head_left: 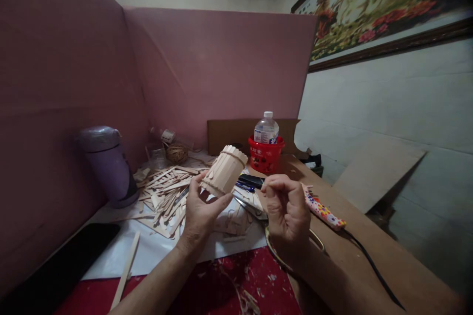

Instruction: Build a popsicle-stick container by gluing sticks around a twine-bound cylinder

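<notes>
My left hand [201, 209] grips a small barrel-shaped holder made of wooden craft sticks [224, 170], tilted up to the right above the table. My right hand [286, 209] hovers just right of it with the fingers curled and pinched together; what it pinches is too small to make out. A loose pile of craft sticks [166, 192] lies on white paper [121, 251] below and to the left of the holder. A colourful dotted tool with a black cord [323, 210] lies just beyond my right hand.
A red bucket [265, 155] with a water bottle [266, 129] stands at the back. A purple container [107, 162], a twine ball [176, 153] and a black phone [59, 266] sit at the left. Pink boards wall the back and left. Scissors [251, 206] lie under the holder.
</notes>
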`<state>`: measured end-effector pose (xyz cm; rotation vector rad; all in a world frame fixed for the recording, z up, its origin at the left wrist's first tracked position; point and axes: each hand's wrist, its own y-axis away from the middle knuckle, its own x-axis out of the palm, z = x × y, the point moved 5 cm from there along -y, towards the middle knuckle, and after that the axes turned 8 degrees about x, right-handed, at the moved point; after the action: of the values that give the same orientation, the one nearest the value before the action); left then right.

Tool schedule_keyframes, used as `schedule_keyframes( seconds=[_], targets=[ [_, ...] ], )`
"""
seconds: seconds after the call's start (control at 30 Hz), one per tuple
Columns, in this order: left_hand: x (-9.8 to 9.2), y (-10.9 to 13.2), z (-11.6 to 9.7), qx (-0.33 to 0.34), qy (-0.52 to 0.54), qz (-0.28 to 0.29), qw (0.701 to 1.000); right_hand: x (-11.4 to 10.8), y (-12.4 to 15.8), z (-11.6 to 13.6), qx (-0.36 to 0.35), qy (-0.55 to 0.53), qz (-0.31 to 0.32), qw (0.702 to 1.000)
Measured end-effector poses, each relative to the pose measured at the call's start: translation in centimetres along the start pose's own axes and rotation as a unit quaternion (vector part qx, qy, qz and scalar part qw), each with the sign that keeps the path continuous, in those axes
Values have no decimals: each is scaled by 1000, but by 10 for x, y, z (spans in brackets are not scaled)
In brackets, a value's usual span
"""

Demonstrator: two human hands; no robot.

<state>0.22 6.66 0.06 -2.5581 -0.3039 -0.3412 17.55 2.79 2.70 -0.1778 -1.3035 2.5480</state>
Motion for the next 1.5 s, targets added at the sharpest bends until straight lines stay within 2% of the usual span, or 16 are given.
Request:
schedule_keyframes(
  seconds=[0.17, 0.33, 0.63, 0.7, 0.77, 0.8, 0.83, 0.9, 0.97, 1.03, 1.1, 1.23, 1.33, 1.43, 1.5],
  targets=[
    [-7, -5, -1, -45, 83, -32, 995, -13, -15, -21, 96, 24, -106, 989],
    [-4, -6, -4, -100, 181, -46, 977, -29, -30, -38, 145, 53, -185, 970],
    [-13, -13, -2, -163, 280, -81, 943, -60, -47, -40, 103, 55, -337, 934],
    [-12, -12, 0, -191, 303, -78, 930, -61, -47, -38, 91, 59, -350, 931],
    [-9, -9, 0, -220, 326, -70, 917, -54, -45, -39, 91, 71, -320, 940],
    [-7, -8, 0, -229, 335, -64, 912, -48, -43, -40, 95, 77, -284, 951],
    [-5, -6, -2, -237, 344, -58, 907, -39, -41, -42, 103, 81, -231, 964],
    [-1, -3, -4, -251, 365, -43, 895, -17, -37, -46, 110, 93, -75, 987],
    [4, -1, -7, -267, 382, -19, 885, 5, -32, -47, 90, 134, 81, 984],
    [7, 1, -7, -285, 392, 6, 875, 16, -28, -46, 67, 180, 160, 968],
    [10, 3, -6, -315, 400, 27, 860, 18, -27, -44, 69, 201, 169, 962],
    [15, 10, -4, -372, 412, 62, 830, 18, -23, -42, 125, 214, 180, 952],
    [18, 12, -6, -377, 416, 72, 825, 17, -21, -39, 133, 215, 172, 952],
    [20, 14, -7, -381, 415, 75, 823, 16, -21, -33, 111, 197, 150, 963],
    [21, 15, -7, -384, 409, 69, 825, 17, -20, -30, 112, 187, 162, 962]
  ],
)
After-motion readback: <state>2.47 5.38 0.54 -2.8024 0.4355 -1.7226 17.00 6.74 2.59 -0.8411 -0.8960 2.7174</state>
